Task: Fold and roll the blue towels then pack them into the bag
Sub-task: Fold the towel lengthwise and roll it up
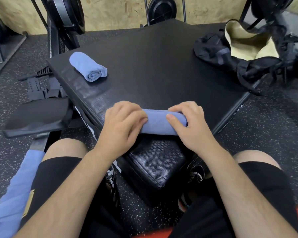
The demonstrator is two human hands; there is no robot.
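A rolled blue towel (159, 122) lies across the near corner of the black padded platform (153, 66). My left hand (122, 124) grips its left end, fingers curled over the roll. My right hand (189, 124) grips its right end, thumb on top. A second rolled blue towel (89, 67) rests at the platform's far left. The black bag (239, 48), with its cream lining showing, lies open at the far right corner. Another blue towel (14, 194) hangs beside my left thigh.
Gym machine frames and weight plates (67, 12) stand behind the platform. A black seat pad (36, 115) and a grey foot strap (41, 88) lie to the left on the speckled rubber floor (265, 126). My knees and shoes sit below the platform corner.
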